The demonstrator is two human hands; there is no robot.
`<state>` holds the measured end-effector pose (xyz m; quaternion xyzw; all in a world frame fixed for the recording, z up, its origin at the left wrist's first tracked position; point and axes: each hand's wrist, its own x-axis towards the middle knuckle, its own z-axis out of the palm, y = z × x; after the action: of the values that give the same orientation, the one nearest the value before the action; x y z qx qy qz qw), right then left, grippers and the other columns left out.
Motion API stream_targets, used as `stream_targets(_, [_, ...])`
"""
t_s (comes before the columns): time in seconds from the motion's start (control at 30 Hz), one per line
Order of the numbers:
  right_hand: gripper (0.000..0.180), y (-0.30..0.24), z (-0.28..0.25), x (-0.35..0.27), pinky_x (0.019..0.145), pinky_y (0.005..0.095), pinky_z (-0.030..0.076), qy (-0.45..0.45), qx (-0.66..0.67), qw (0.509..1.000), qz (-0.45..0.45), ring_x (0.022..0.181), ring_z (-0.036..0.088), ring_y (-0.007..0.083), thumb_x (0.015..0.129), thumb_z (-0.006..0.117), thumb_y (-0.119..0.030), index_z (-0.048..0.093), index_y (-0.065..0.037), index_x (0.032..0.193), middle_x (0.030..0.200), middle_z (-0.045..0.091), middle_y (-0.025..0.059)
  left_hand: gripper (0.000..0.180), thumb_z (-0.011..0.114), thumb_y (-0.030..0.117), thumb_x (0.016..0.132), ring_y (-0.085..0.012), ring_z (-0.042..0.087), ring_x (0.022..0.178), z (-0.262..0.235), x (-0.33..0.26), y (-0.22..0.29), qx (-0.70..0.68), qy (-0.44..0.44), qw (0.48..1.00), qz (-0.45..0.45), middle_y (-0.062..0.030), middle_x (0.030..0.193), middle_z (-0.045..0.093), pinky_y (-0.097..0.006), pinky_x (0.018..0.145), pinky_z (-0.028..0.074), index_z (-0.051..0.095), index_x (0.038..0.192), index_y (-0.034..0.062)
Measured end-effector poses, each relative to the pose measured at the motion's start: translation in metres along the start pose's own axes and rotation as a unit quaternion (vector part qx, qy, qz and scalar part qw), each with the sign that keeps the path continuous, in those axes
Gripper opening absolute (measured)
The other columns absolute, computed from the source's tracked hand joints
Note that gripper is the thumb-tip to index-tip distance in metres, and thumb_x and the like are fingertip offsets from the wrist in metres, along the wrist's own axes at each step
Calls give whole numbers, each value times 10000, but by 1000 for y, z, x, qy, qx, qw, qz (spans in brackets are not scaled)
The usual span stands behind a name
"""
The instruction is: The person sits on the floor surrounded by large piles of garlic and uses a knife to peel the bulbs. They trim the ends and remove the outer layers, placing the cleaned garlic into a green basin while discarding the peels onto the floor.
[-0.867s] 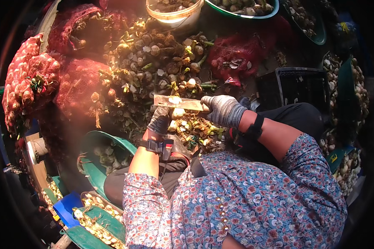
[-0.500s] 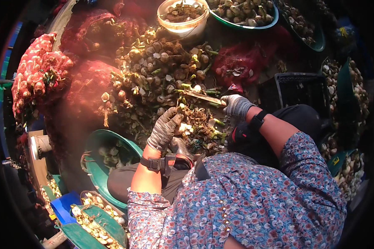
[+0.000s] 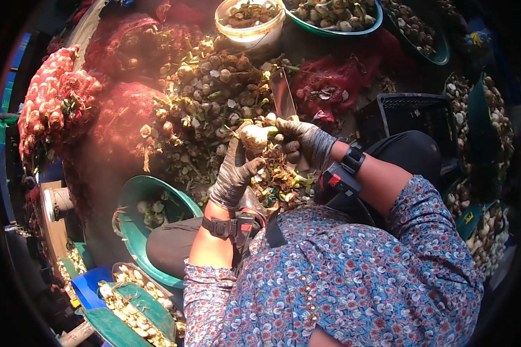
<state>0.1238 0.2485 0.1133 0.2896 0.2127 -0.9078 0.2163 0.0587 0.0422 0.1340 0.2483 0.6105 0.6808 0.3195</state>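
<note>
My gloved left hand is closed around a garlic bulb, its short green stem pointing right. My right hand, gloved too, grips a knife whose broad blade points away from me. The right fingertips are close to the stem; whether they touch it I cannot tell. The knife's handle is hidden in that hand. Beyond and below both hands spreads a heap of garlic bulbs with stalks and dry trimmings.
A green basin with a few bulbs sits at my left knee. Red mesh sacks lie at left. A white bucket of trimmings and a green-rimmed tub of garlic stand at the far side. A black crate is at right.
The left hand has risen with a garlic bulb now plainly visible in it. My right hand has moved left toward the bulb, and the knife has swung from pointing left to pointing away.
</note>
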Motion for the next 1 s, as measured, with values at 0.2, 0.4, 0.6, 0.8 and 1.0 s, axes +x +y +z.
stream_targets(0.2, [290,12,18,-11,471,306,448,139,-384,912,-29,511,537,117,948,620,-382,628,-112,1055,764,663,45,729,792,231,787,-181,533,1211,14,-1,0,-110,40,993,-3,-91,1324,562,-330,1043,421,440,1398,48])
stream_targets(0.4, [206,1,24,-51,681,422,519,97,-784,527,-313,792,646,366,763,687,-174,636,-86,943,801,644,147,525,681,224,895,-195,598,1091,-46,-25,-56,196,-20,980,34,-79,1178,618,-344,927,496,483,1361,83])
stream_targets(0.6, [171,12,25,-55,661,439,507,35,-838,463,-286,790,649,350,717,684,-120,618,-130,874,797,633,114,452,616,185,944,-199,619,1083,-42,-33,-64,163,20,985,52,-96,1195,624,-353,916,520,486,1363,76])
stream_targets(0.8, [181,17,20,-52,670,444,514,15,-837,484,-254,804,655,360,732,676,-117,627,-128,905,819,647,123,455,605,159,949,-207,620,1093,-35,-38,-65,84,28,996,25,-103,1219,616,-355,928,520,470,1376,76])
stream_targets(1.0, [222,22,7,-37,677,448,526,15,-855,464,-232,818,669,365,774,670,-132,627,-122,991,837,666,137,488,617,111,931,-205,621,1101,-35,-42,-80,1,4,1000,-20,-106,1230,617,-356,950,515,454,1390,72])
